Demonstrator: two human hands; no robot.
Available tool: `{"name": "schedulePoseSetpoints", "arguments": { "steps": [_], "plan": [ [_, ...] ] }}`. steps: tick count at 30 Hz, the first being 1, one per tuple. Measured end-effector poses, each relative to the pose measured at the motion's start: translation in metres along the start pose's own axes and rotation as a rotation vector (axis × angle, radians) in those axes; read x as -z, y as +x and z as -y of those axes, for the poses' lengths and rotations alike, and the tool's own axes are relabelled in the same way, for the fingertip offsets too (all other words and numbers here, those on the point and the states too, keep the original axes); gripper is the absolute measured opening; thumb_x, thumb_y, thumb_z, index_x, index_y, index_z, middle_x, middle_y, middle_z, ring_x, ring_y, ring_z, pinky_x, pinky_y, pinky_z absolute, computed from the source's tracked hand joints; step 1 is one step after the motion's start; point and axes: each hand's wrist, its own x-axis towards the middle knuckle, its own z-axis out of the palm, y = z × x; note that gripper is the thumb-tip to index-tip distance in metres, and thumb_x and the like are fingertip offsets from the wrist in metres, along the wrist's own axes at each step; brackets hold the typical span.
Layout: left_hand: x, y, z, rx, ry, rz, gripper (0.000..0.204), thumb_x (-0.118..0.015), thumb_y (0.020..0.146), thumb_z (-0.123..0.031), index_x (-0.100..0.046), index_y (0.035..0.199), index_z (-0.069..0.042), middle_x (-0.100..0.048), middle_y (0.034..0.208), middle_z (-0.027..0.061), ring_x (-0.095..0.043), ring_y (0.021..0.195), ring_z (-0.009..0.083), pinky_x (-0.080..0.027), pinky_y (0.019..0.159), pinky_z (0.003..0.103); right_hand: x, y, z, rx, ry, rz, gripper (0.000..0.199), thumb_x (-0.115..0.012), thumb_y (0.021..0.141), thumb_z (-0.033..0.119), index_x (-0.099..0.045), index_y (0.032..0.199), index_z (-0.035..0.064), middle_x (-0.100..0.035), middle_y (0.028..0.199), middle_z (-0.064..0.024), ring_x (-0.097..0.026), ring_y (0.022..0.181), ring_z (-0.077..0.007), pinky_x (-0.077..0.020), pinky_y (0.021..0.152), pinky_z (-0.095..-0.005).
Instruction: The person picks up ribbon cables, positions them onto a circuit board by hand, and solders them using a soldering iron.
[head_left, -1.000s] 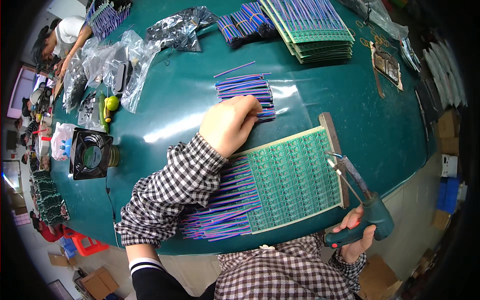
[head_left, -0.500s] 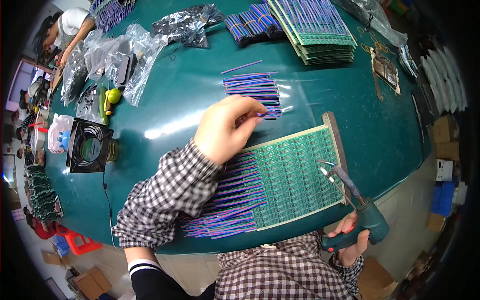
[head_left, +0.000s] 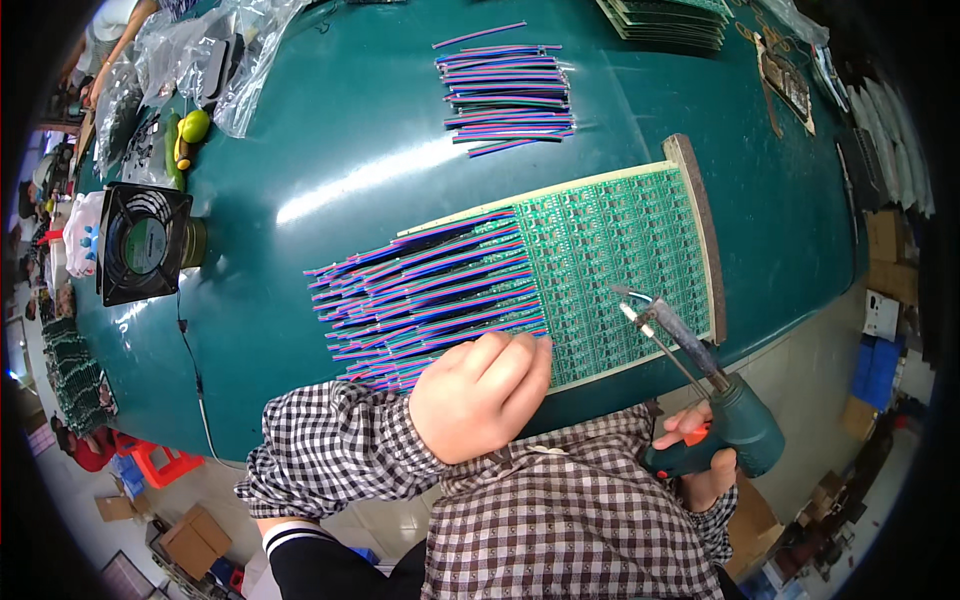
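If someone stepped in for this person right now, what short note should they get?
Left hand: fingers pressed on the near end of the wire row, at the near edge of the green circuit board panel.
Right hand: gripping a soldering gun, tip hovering over the panel's near right part.
Done: a row of striped ribbon wires lies along the panel's left edge.
Left: a loose pile of cut wires waits farther back on the green table.

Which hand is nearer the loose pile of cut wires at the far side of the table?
Left. The left hand rests at the near edge of the green circuit board, below the loose wire pile. The right hand, holding the soldering gun, is farther back.
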Motion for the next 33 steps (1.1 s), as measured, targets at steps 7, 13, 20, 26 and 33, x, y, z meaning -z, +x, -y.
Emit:
{"name": "schedulePoseSetpoints", "arguments": {
  "steps": [7,13,20,26,33],
  "plan": [
    [-0.014,-0.008,-0.008,-0.004,0.133,-0.126,0.034,-0.068,0.076,-0.011,-0.072,0.106,0.004,-0.065,0.1,0.0094,-0.066,0.09,0.0204,-0.053,0.071,0.028,-0.001,-0.022,-0.003,-0.036,-0.147,0.047,0.074,-0.079,0.088,0.054,-0.055,0.123,-0.0073,-0.062,0.107,-0.0161,-0.069,0.094,-0.0286,-0.0611,0.09,-0.0429],
    [-0.013,-0.006,-0.011,0.056,0.104,-0.144,0.036,-0.072,0.072,-0.006,-0.075,0.107,0.004,-0.066,0.1,0.0098,-0.067,0.084,0.0207,-0.055,0.066,0.029,-0.006,-0.022,0.001,-0.044,-0.263,-0.012,0.069,-0.095,0.073,0.046,-0.065,0.11,-0.004,-0.072,0.09,-0.012,-0.074,0.084,-0.0251,-0.0631,0.083,-0.0398],
    [-0.013,-0.008,-0.009,0.065,0.105,-0.142,0.035,-0.073,0.072,-0.005,-0.075,0.106,0.004,-0.066,0.1,0.01,-0.067,0.082,0.0201,-0.054,0.064,0.029,-0.017,-0.013,0.012,0.043,-0.571,0.083,0.057,-0.09,0.079,0.05,-0.071,0.104,0.0017,-0.077,0.09,-0.0046,-0.074,0.082,-0.02,-0.0589,0.076,-0.0353],
    [-0.013,-0.007,-0.006,0.031,0.138,-0.125,0.03,-0.067,0.077,-0.012,-0.071,0.104,0.002,-0.064,0.098,0.008,-0.065,0.089,0.0191,-0.053,0.072,0.027,-0.012,-0.01,0.011,0.047,-0.662,0.153,0.056,-0.088,0.079,0.053,-0.074,0.105,0.0052,-0.078,0.093,-0.0039,-0.073,0.082,-0.0215,-0.0578,0.076,-0.0356],
    [-0.014,-0.008,-0.005,0.027,0.124,-0.138,0.032,-0.067,0.075,-0.012,-0.071,0.104,0.002,-0.064,0.099,0.0077,-0.065,0.088,0.0183,-0.052,0.068,0.026,-0.018,-0.006,0.012,0.047,-0.679,0.146,0.052,-0.087,0.08,0.054,-0.077,0.099,0.0067,-0.077,0.094,-0.0042,-0.073,0.081,-0.0218,-0.0576,0.074,-0.0356]
  ]
}}
